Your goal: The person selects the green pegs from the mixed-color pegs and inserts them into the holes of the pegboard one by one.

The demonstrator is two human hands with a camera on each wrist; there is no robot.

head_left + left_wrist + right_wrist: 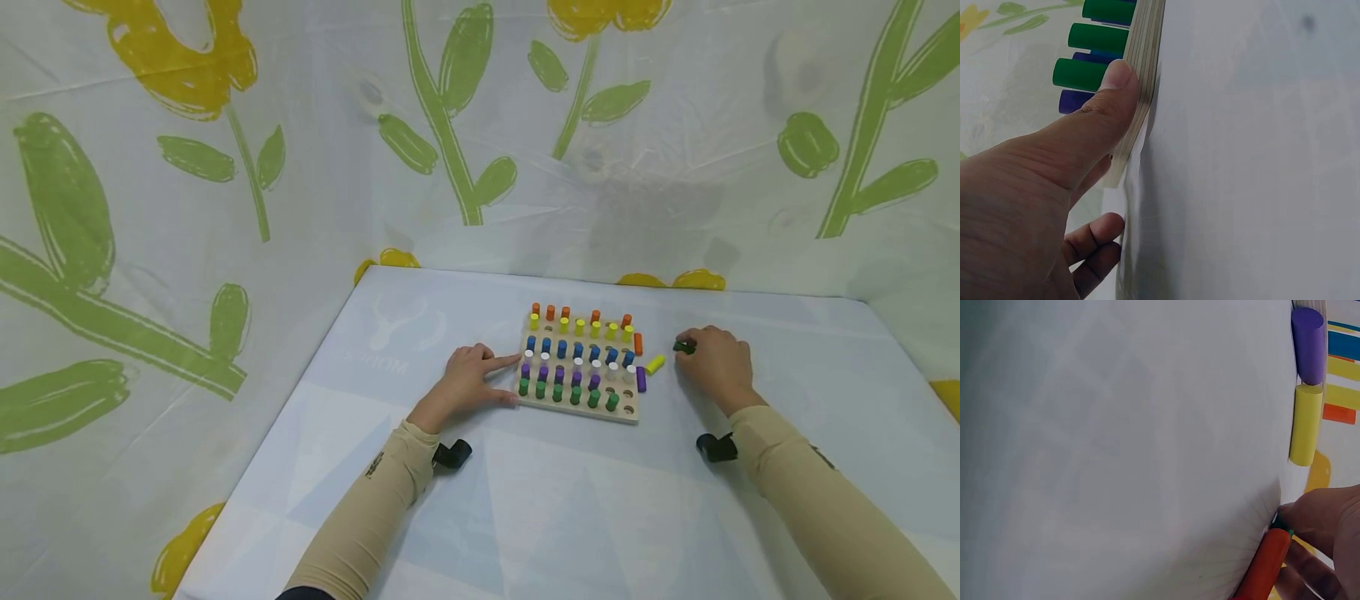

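Note:
A wooden pegboard (pixel 611 417) holds upright pegs in rows of orange, yellow, blue, white, purple and green. My left hand (pixel 468 379) touches its left side, index finger extended to the edge and thumb at the near corner. In the left wrist view the thumb (pixel 1100 106) lies against the board's side by a green peg (pixel 1079 75). To the right of the board, my right hand (pixel 716 362) pinches a green peg (pixel 682 347) at the tabletop. An orange peg (pixel 1266 562) lies beside those fingers in the right wrist view.
Along the board's right side lie a loose orange peg (pixel 638 344), a yellow peg (pixel 656 364) and a purple peg (pixel 641 379). The white table (pixel 555 500) meets a flower-printed cloth wall (pixel 315 192) behind and at the left.

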